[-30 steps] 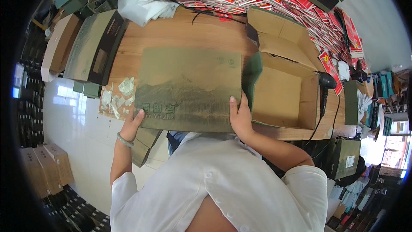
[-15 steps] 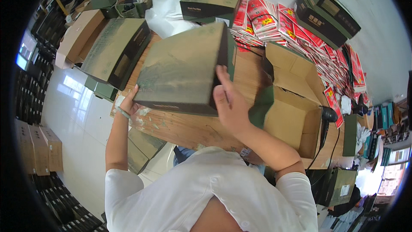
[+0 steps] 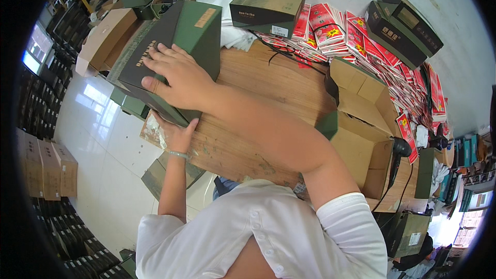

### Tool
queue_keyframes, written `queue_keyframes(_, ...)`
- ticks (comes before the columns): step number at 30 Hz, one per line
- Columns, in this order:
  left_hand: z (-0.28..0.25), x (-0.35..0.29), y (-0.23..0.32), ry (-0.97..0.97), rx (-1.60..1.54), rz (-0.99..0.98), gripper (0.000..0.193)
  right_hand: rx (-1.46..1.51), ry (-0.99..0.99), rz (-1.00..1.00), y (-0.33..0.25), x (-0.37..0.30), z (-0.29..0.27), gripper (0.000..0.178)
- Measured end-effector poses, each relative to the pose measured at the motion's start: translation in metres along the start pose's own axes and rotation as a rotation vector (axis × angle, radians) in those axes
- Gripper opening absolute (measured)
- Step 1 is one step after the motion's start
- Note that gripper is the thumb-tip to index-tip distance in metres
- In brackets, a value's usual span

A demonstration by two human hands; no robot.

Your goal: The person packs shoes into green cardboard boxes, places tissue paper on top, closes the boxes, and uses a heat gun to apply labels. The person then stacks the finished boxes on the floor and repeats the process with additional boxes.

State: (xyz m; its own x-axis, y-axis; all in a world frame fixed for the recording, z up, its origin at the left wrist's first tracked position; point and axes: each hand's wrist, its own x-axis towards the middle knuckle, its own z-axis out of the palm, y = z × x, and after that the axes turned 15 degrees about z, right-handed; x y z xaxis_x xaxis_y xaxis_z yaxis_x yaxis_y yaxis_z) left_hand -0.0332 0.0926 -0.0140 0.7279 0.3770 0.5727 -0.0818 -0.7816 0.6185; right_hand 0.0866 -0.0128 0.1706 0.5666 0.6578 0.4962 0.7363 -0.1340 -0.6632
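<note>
A green and black cardboard box (image 3: 199, 41) is tilted up at the left end of the wooden table. My left hand (image 3: 174, 133) grips its near lower corner, thumb on the side and the other fingers partly hidden underneath. Across the dark face lies my right hand (image 3: 181, 75), flat with its fingers apart, and that forearm reaches over the table. Another camouflage-patterned box is mostly covered by the tilted one. To the right stands an opened box (image 3: 380, 163) with bare brown cardboard inside.
Red printed packets (image 3: 361, 46) are heaped along the wall. Behind the table's middle sits a closed box (image 3: 268, 2); two stacked boxes (image 3: 398, 28) lean at the back right. A black corded tool (image 3: 400, 147) rests beside the opened box. An open brown carton (image 3: 103, 39) is at the far left.
The box has moved left from the table's middle and turned, so its dark and green sides now show. My right hand has shifted left with it, from its right edge onto the dark face.
</note>
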Motion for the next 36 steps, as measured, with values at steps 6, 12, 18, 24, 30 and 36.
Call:
queue_keyframes(6,0.023,0.008,-0.041,0.120,0.005,-0.039,0.124,-0.151,-0.185,0.169,0.012,-0.097,-0.048,0.062)
queue_keyframes(12,0.029,-0.022,-0.010,0.232,0.188,-0.057,0.092,-0.517,0.570,0.915,0.094,-0.282,-0.244,0.051)
queue_keyframes(18,0.093,-0.095,0.134,-0.730,-0.721,-0.155,0.054,-0.612,0.905,1.424,0.194,-0.536,-0.405,0.071)
queue_keyframes(24,0.138,-0.106,0.224,-0.894,-0.708,0.197,0.060,0.414,0.801,1.665,0.186,-0.484,-0.373,0.086)
queue_keyframes(30,0.129,-0.059,0.165,-0.921,-0.496,0.176,0.056,0.361,0.716,1.465,0.173,-0.456,-0.314,0.060)
queue_keyframes(36,0.148,-0.044,0.121,-0.799,-0.529,0.207,0.054,0.259,0.767,1.159,0.161,-0.427,-0.286,0.049)
